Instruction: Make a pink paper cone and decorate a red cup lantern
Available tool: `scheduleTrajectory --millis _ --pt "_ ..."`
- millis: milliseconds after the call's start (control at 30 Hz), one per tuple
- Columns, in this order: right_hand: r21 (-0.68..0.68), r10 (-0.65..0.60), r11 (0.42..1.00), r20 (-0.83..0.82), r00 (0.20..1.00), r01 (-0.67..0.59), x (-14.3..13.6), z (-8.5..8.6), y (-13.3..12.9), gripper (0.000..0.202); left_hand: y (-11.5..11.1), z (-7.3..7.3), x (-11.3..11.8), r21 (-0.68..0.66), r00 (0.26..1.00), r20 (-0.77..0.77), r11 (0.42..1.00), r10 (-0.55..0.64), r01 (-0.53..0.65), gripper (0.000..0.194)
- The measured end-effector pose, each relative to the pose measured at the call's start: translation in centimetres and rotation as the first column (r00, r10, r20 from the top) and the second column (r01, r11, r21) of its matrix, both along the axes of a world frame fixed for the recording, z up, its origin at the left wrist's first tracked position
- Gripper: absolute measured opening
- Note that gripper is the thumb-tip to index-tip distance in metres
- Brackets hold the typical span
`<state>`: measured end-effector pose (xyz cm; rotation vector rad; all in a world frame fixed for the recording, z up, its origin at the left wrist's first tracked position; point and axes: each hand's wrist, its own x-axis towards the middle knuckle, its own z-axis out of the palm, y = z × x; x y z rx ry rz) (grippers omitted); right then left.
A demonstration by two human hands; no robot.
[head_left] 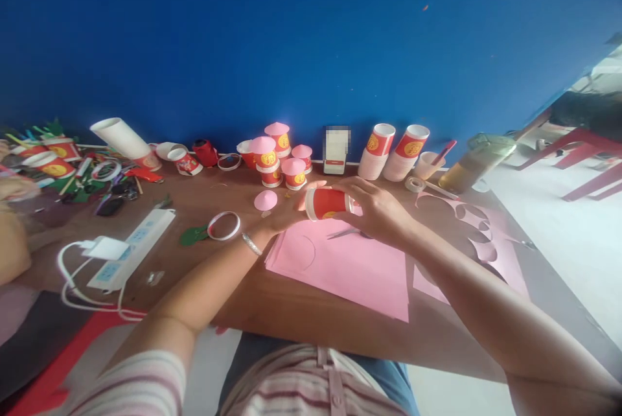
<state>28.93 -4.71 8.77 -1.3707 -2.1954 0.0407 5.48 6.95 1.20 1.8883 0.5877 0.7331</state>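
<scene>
A red paper cup [328, 202] with a white rim and a yellow emblem lies sideways between my hands, above the pink paper sheets [350, 267]. My left hand [290, 210] grips it at the rim end, fingers behind it. My right hand [376, 207] is closed around its other end, and some of those fingertips are hidden. Scissors [346, 232] rest on the sheets, partly covered by my right hand. A drawn circle shows on the top sheet. Left of my left hand sits a pink paper cone [265, 200]. Behind it stand red cups topped with pink cones [295, 173].
Two tall cup stacks [374, 153] stand by the blue wall, near a tape roll [414, 184] and a jug of yellowish liquid [469, 166]. Cut pink scraps [505, 241] lie right. At left are a power strip [138, 244], a white ring [223, 226] and another person's arm [12, 234].
</scene>
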Motion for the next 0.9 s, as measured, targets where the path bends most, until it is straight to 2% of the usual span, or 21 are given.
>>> scheduleTrajectory --millis 100,200,300,367,467,533,633,733,900 --pt "-0.089 -0.029 0.995 0.103 0.994 0.039 -0.5 -0.6 0.4 0.041 -0.5 -0.8 -1.5 -0.05 0.993 -0.029 0.992 -0.117 0.115 0.08" --pt "-0.205 -0.086 0.971 0.178 0.98 0.123 -1.7 -1.4 0.6 0.041 -1.4 -0.9 -1.9 0.011 0.974 -0.101 0.979 -0.203 0.206 0.08" --pt "-0.281 -0.042 0.956 0.159 0.986 0.086 -3.0 -2.5 0.8 0.042 -2.7 -0.7 -1.3 -0.003 0.969 -0.205 0.99 -0.139 0.141 0.092" --pt "-0.302 -0.016 0.952 0.08 0.997 0.04 -3.0 -3.4 0.8 0.041 -3.3 -0.9 -0.6 -0.023 0.972 -0.217 0.996 -0.086 0.083 0.083" --pt "-0.226 -0.088 0.971 -0.012 0.996 0.083 -1.4 -5.1 0.6 0.041 -3.4 -1.8 -0.1 -0.168 0.988 -0.154 0.986 -0.033 0.006 0.066" --pt "-0.16 -0.126 0.977 0.089 0.988 0.139 0.3 -6.5 0.1 0.036 -3.2 -2.4 -0.2 -0.209 0.994 -0.109 0.978 -0.018 -0.005 0.064" --pt "-0.13 -0.065 0.985 0.309 0.949 0.11 2.0 -8.7 -1.0 0.025 -3.2 -2.8 -0.4 -0.174 0.994 -0.101 0.985 -0.033 0.015 0.062" --pt "-0.097 -0.009 0.993 0.512 0.859 0.069 2.3 -10.1 -1.9 0.024 -3.4 -2.7 -0.4 -0.108 0.991 -0.127 0.994 -0.047 0.033 0.058" --pt "-0.092 -0.075 0.983 0.595 0.8 0.161 3.3 -10.3 -1.9 0.024 -3.7 -2.5 -0.2 -0.07 0.985 -0.168 0.997 -0.039 0.028 0.055"
